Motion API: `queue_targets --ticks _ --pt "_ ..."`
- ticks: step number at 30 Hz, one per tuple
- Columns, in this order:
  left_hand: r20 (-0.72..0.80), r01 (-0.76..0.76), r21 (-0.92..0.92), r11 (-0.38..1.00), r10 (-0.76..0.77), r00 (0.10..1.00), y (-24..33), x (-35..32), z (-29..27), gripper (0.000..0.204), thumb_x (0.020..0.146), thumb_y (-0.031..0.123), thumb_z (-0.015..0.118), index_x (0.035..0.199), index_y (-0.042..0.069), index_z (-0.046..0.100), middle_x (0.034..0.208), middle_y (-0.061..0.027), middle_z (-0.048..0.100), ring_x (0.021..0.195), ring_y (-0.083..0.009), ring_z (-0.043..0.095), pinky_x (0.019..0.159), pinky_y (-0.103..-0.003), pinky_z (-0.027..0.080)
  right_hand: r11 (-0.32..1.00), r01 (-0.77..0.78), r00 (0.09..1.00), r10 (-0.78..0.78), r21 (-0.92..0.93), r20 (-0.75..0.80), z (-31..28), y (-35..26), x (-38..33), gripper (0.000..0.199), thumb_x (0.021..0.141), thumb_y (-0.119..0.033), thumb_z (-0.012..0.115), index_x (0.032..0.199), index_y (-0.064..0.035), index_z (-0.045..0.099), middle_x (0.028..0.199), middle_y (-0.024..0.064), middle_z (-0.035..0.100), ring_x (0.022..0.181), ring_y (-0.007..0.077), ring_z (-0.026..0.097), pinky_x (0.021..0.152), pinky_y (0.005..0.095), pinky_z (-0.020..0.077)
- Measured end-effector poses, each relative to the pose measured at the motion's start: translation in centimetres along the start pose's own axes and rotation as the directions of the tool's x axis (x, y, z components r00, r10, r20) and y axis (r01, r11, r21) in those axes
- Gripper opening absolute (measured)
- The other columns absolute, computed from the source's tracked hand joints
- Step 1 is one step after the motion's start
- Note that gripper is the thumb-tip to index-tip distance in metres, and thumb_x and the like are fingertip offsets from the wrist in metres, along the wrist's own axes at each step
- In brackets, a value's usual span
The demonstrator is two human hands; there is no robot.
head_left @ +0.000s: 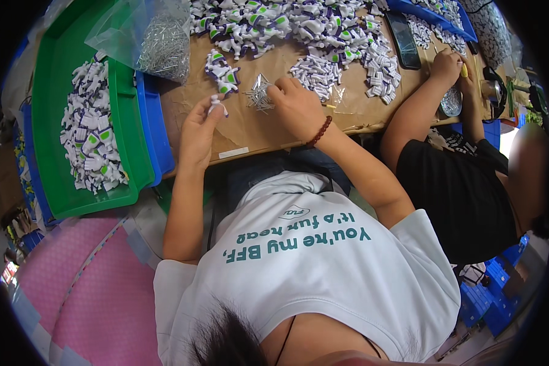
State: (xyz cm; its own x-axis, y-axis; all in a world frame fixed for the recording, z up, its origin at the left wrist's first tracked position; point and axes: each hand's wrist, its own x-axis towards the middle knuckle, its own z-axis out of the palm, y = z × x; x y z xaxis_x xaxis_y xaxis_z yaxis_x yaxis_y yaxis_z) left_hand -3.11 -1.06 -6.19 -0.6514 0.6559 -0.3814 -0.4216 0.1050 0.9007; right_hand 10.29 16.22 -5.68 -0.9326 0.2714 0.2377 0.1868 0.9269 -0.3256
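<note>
My left hand [197,131] pinches a small white and purple plastic toy figure part [216,104] between thumb and fingers, just above the table's front edge. My right hand [299,111], with a beaded bracelet on its wrist, has its fingers drawn together at the side of a loose pile of thin metal pins [258,97]. Whether a pin is between those fingertips is hidden. Just beyond my left hand lies a short row of white, purple and green toy figure parts [221,73]. Small white plastic pieces [317,74] are heaped beyond my right hand.
A green tray [49,122] of figure parts stands at left, beside a clear bag of pins [165,49]. Many more figure parts [274,24] cover the table's far side. A phone [404,41] lies at right, near a co-worker's hand [447,66] and a blue tray [436,18].
</note>
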Motion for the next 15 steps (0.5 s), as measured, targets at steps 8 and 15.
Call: queue_targets --ticks 8,15 --pt "0.197 0.181 -0.242 0.953 -0.135 0.971 0.5 -1.7 1.9 0.025 0.086 0.006 0.056 0.110 0.003 0.052 0.097 -0.0065 0.058 0.090 -0.0167 0.060 0.075 -0.025 0.051 0.966 0.202 0.957 -0.159 -0.164 0.242 0.5 1.2 1.7 0.011 0.071 -0.011 0.054 0.080 -0.0061 0.057 0.083 0.0086 0.054 0.081 0.0247 0.057 0.062 0.0326 0.0503" --pt "0.231 0.306 -0.332 0.892 -0.238 0.943 -0.4 -2.0 3.4 0.019 0.087 0.006 0.055 0.105 0.000 0.050 0.099 -0.0082 0.058 0.089 -0.0186 0.061 0.072 -0.023 0.052 0.984 0.110 0.977 -0.132 0.137 0.164 -0.8 1.7 2.2 0.016 0.068 -0.010 0.060 0.083 -0.0051 0.057 0.081 0.0094 0.057 0.075 0.0241 0.059 0.061 0.0327 0.0489"
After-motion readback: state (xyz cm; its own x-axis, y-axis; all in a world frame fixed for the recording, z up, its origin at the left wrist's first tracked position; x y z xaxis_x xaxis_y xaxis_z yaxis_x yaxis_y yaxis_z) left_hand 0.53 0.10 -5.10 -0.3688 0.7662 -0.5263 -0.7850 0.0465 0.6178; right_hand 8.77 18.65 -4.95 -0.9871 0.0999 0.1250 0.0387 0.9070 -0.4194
